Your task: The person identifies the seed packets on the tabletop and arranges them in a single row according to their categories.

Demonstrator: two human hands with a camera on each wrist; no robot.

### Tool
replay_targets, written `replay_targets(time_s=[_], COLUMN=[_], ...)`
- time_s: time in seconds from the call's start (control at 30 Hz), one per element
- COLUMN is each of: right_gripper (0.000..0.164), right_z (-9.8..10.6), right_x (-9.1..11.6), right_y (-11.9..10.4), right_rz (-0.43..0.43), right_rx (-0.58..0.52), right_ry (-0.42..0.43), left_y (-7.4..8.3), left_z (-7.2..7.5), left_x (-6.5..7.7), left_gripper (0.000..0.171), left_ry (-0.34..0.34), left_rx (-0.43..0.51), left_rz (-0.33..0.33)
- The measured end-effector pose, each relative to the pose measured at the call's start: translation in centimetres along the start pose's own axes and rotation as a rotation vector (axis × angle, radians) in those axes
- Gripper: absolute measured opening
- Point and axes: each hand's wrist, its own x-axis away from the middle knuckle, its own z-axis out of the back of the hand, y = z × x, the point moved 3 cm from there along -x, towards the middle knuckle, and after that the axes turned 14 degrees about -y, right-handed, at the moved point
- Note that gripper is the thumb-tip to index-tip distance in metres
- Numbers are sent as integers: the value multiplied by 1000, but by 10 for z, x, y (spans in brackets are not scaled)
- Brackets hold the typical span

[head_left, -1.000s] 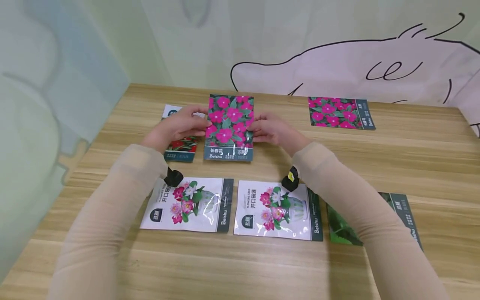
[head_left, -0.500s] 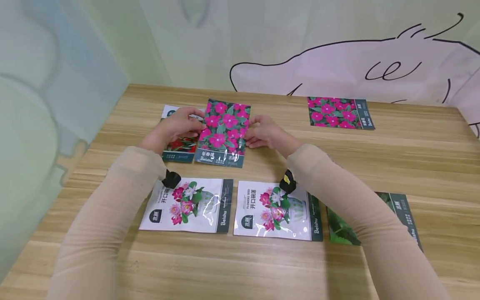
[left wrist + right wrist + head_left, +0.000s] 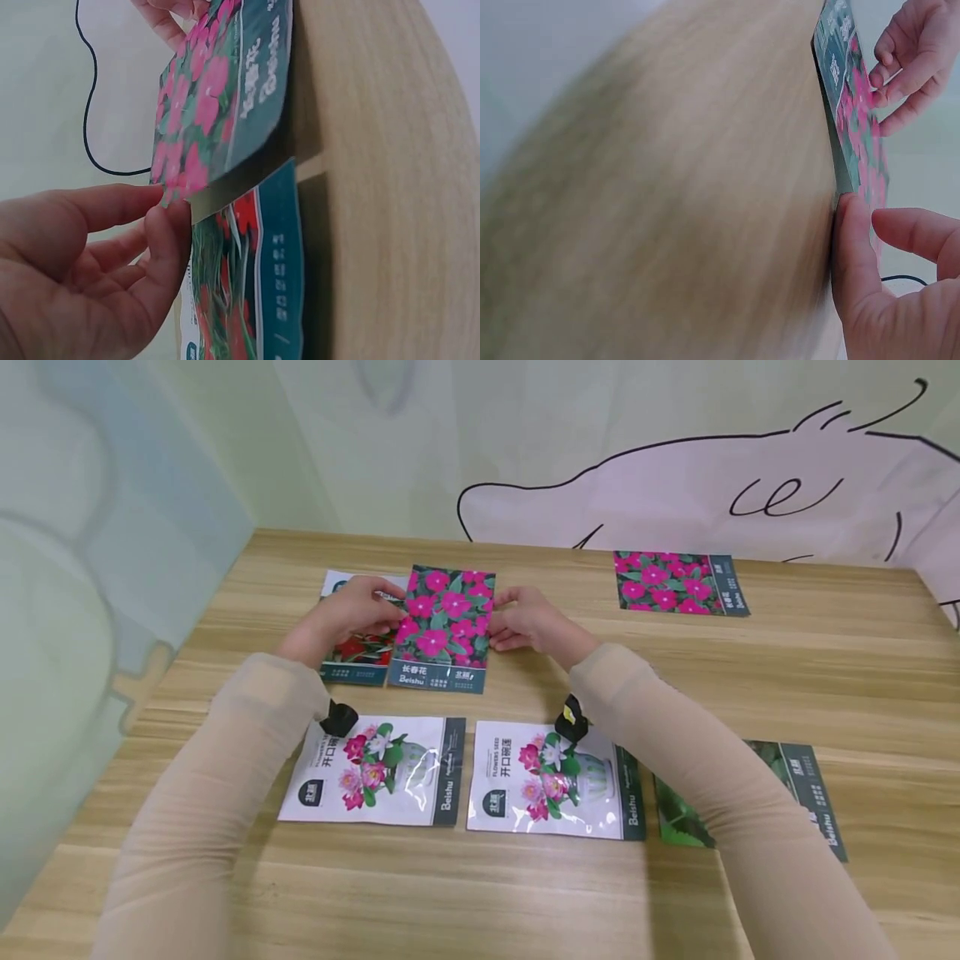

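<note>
A seed packet with pink flowers (image 3: 447,622) is between my hands, tilted slightly. My left hand (image 3: 351,614) pinches its left edge between thumb and fingers, as the left wrist view shows. At the opposite edge, my right hand (image 3: 534,622) pinches it, with thumb and finger on either side in the right wrist view. The pink packet (image 3: 196,101) is held just above the tabletop, its near edge casting a shadow. Under my left hand lies a red-flower packet (image 3: 244,277), partly hidden by that hand in the head view.
Two white lotus seed packets (image 3: 408,777) lie side by side nearer me. A second pink-flower packet (image 3: 667,583) lies at the back right. My right sleeve partly covers a green-leaf packet (image 3: 813,793). A printed wall (image 3: 540,435) borders the wooden table (image 3: 525,893).
Both hands have moved the pink-flower packet a little left and toward me, next to the red-flower packet. It has tilted slightly. The other packets have stayed in place.
</note>
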Motion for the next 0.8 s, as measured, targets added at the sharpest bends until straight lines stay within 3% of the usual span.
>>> replay_targets(time_s=[0.5, 0.8], right_gripper=[36, 33], right_z=[0, 29], right_x=[0, 13], right_y=[0, -9], right_rz=[-5, 4], right_rx=[25, 62], right_ry=[-37, -16], left_y=[0, 11], left_z=[3, -5], left_x=[6, -3], left_gripper=[40, 40], left_ry=[-9, -48], left_rx=[18, 46], left_rz=[-30, -67])
